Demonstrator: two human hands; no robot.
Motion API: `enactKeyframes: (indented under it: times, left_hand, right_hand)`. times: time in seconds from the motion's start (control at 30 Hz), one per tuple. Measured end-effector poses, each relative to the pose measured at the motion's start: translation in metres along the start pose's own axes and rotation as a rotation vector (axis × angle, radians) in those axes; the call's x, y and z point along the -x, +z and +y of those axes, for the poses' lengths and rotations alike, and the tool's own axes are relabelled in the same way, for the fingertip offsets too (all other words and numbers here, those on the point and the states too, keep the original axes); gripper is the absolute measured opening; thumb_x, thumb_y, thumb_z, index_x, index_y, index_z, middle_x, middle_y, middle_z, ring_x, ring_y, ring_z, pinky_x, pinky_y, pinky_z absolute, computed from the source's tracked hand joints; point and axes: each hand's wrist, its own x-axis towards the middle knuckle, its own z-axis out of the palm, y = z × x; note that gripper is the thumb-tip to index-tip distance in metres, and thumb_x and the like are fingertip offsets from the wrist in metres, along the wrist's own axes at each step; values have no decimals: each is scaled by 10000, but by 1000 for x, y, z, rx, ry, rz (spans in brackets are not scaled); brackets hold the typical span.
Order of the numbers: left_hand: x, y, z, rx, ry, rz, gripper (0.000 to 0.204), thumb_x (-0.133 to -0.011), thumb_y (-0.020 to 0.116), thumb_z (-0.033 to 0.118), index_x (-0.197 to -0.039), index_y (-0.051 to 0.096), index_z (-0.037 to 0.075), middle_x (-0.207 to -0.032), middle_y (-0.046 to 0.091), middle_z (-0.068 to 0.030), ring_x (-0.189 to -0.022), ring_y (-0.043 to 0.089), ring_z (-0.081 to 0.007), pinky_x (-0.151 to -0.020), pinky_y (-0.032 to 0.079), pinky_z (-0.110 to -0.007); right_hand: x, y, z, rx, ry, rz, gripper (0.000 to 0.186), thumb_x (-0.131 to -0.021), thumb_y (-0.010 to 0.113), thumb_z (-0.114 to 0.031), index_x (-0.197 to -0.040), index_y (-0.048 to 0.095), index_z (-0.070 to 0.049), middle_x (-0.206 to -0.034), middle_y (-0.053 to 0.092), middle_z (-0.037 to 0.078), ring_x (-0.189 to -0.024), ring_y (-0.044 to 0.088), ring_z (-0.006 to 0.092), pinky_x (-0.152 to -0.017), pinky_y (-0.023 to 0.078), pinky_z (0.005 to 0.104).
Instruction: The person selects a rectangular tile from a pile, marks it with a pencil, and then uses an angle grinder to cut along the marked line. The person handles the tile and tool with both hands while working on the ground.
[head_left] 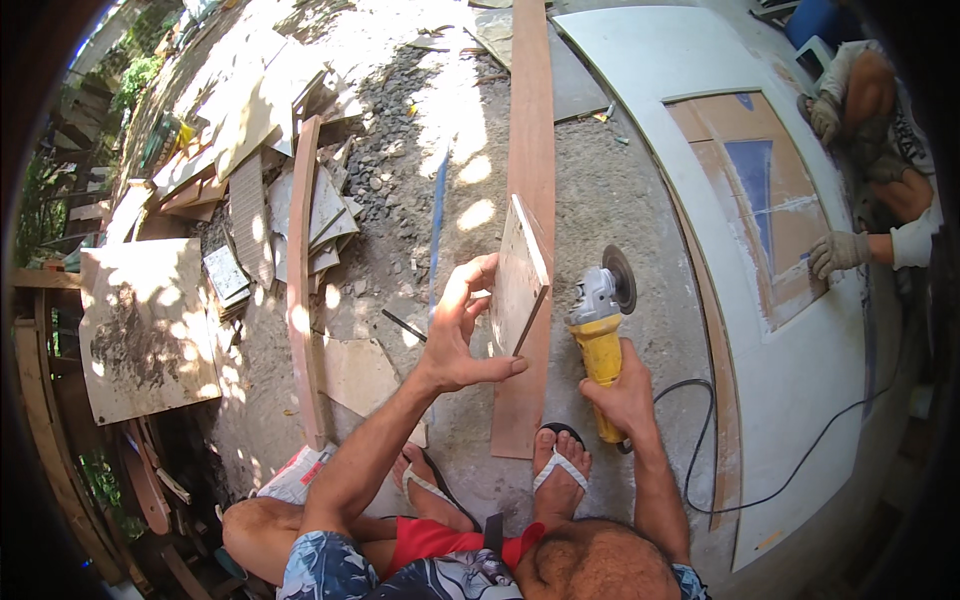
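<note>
My left hand grips a flat piece of tile by its near left side, thumb below and fingers behind. The tile is held up on edge, tilted, above a long reddish-brown board that runs away from me on the ground. My right hand is wrapped round the yellow body of an angle grinder. Its dark disc points away from me, to the right of the tile and apart from it. Whether the disc spins, I cannot tell.
A black cord curves over a large white panel on the right. Beyond it, a co-worker's gloved hand touches the panel. Broken tiles, gravel and a stained board lie left. My sandalled feet are close below.
</note>
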Motion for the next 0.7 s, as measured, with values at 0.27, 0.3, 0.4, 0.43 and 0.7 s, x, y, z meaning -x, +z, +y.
enactKeyframes:
  times: [0.27,0.3,0.4,0.43,0.7]
  left_hand:
    - [0,8,17,-999,-30,304,1023,-624,941,308,-1474,483,-30,-1369,509,-198,-1292,435,-389,-1135,373,-525]
    - [0,8,12,-993,-16,355,974,-638,919,283,-1462,496,-20,-1382,487,-193,-1310,412,-390,-1134,351,-533]
    - [0,7,9,-1069,86,446,949,-649,903,242,-1455,479,-28,-1397,437,-195,-1326,373,-398,-1127,322,-547]
    - [0,7,9,-1111,130,467,961,-648,907,234,-1457,463,-36,-1398,423,-199,-1324,365,-403,-1124,319,-550]
    - [-1,4,10,-1115,107,508,1045,-665,934,233,-1494,365,-53,-1374,403,-207,-1313,363,-380,-1097,298,-550]
  right_hand:
    - [2,2,7,18,-8,13,513,-733,843,-158,-1162,619,8,-957,754,175,-870,751,290,-808,587,422]
    - [2,1,6,19,-8,16,513,-732,844,-161,-1161,618,8,-956,754,177,-872,753,293,-807,587,423]
    - [3,1,5,29,1,15,512,-730,846,-167,-1154,617,7,-959,755,183,-878,757,302,-806,588,427]
    - [3,1,5,34,5,12,511,-729,846,-169,-1151,617,7,-961,756,185,-880,759,305,-806,588,428]
    - [4,1,6,29,-6,-7,540,-745,823,-205,-1197,601,-12,-977,763,248,-942,766,444,-814,590,500]
